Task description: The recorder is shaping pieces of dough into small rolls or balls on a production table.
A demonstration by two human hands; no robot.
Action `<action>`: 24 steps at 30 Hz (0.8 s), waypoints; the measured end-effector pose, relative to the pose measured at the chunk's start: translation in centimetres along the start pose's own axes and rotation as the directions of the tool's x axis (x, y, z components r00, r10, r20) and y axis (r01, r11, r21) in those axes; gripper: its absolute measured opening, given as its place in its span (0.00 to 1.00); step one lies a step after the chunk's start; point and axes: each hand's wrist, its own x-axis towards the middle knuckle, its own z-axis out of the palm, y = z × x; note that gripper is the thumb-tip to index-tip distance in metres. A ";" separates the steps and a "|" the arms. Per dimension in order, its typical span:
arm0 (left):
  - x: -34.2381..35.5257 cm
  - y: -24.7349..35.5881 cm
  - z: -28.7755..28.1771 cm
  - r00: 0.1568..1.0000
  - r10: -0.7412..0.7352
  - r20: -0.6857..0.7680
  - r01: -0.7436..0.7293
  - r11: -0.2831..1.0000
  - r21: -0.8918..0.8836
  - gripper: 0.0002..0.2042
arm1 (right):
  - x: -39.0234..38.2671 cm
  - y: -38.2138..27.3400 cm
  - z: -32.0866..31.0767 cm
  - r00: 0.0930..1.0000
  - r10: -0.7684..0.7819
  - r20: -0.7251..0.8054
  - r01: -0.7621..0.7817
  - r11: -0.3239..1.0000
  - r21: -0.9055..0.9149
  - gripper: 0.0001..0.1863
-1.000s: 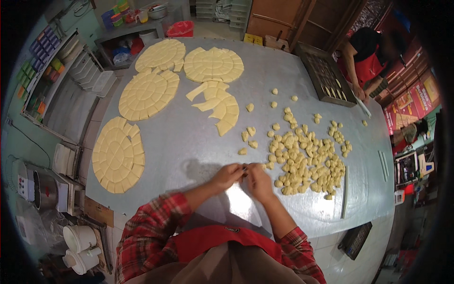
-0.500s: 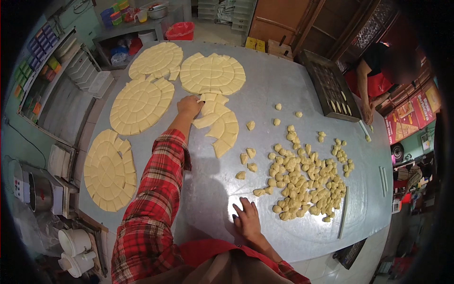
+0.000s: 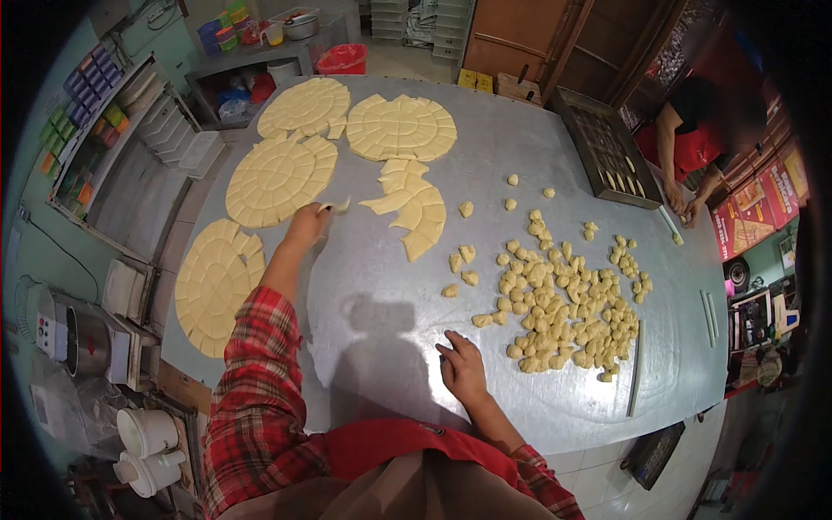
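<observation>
In the head view, a red-and-yellow banner (image 3: 756, 204) at right bears printing; a small mark on the red apron (image 3: 381, 444) is too small to read. The grey metal bench (image 3: 529, 139) shines, a shadow (image 3: 373, 368) across it. Scored dough rounds (image 3: 401, 128) lie at left, dough balls (image 3: 563, 303) heaped at right. The left hand (image 3: 307, 227) has its fingers grasping a blurred pale strip (image 3: 341, 206), beside a partial round (image 3: 414, 208); the right hand (image 3: 465, 371) is released, near the balls. Beyond stand shelves (image 3: 121, 139), a red bin (image 3: 341, 60) and a co-worker (image 3: 680, 143) by a dark tray (image 3: 627, 201)
</observation>
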 end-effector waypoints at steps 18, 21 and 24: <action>-27.4 9.8 6.1 0.650 0.170 0.740 0.285 0.849 -0.446 0.14 | 0.9 -10.2 -3.4 0.937 0.051 0.346 -0.201 0.887 0.416 0.15; -28.5 9.3 8.2 0.674 0.165 0.720 0.268 0.854 -0.447 0.13 | -0.2 -8.9 -4.8 0.884 0.077 0.460 -0.208 0.948 0.241 0.10; -28.1 7.4 8.6 0.827 0.002 0.562 0.367 0.754 -0.544 0.09 | -3.2 -7.0 -7.7 0.846 0.161 0.509 -0.344 0.893 0.290 0.07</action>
